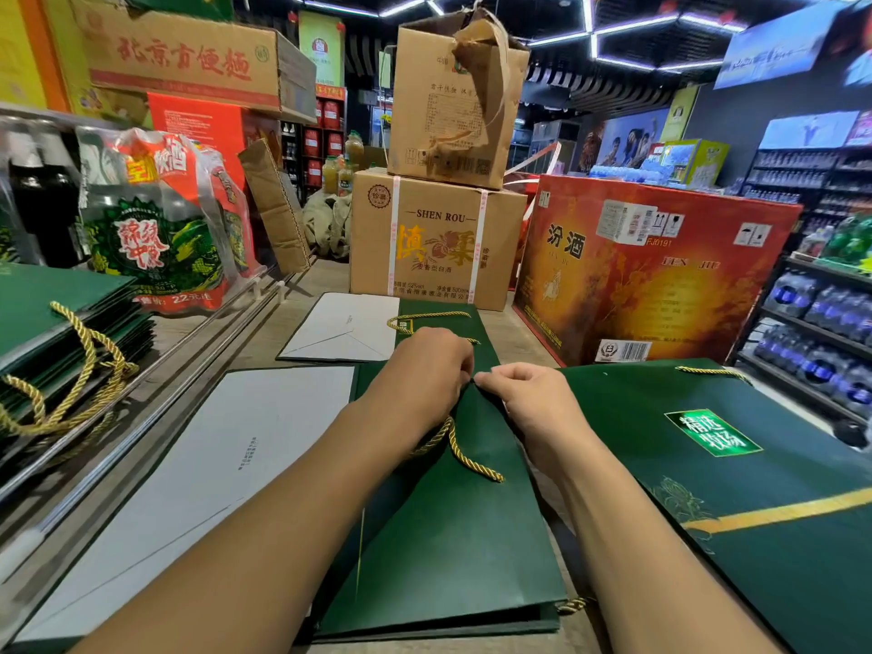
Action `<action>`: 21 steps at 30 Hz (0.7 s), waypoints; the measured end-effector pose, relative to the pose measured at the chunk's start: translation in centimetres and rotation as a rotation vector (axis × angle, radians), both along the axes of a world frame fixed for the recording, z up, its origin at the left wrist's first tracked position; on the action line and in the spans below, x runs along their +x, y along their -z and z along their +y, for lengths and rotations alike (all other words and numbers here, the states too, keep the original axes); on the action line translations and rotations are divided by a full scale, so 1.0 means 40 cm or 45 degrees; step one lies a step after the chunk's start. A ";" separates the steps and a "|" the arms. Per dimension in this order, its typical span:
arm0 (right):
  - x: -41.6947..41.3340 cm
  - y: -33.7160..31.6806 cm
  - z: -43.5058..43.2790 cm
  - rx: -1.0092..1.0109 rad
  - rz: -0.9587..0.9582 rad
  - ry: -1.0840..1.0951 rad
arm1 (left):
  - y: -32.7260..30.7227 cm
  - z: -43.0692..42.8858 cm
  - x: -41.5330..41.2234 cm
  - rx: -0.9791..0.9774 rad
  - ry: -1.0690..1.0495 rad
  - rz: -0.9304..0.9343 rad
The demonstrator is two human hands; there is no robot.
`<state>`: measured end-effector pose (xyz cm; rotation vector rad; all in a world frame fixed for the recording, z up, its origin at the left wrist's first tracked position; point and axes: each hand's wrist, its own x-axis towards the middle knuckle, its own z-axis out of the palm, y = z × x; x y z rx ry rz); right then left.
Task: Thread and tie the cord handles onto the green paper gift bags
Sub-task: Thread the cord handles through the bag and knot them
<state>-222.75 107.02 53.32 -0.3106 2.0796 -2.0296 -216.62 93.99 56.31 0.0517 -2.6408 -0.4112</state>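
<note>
Bare forearms reached up from the bottom edge to a flat green paper gift bag [448,535] at centre frame, matte and folded shut (nothing showed inside it). The left hand [420,370] was curled, pinching the twisted gold cord [465,453] at the bag's far edge, with the cord's loose end trailing over the paper below the wrist. The right hand [524,394] pinched that same edge between thumb and forefinger, its fingertips touching the left's. A stack of bags [61,299] with cord loops lay at left. In the upper centre, a torn cardboard carton [453,110] sat on a taped carton [434,238].
</note>
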 end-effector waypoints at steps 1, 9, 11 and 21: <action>0.001 0.000 0.000 -0.037 -0.027 -0.008 | 0.002 0.001 -0.001 0.000 0.016 -0.002; -0.002 0.004 0.009 -0.066 0.040 -0.044 | 0.020 0.006 -0.007 0.251 -0.047 0.058; -0.002 -0.003 0.011 -0.121 0.010 -0.076 | 0.026 -0.001 -0.005 0.405 -0.060 0.109; -0.012 -0.003 0.034 -0.396 -0.069 -0.309 | 0.025 -0.008 0.004 0.679 -0.059 0.188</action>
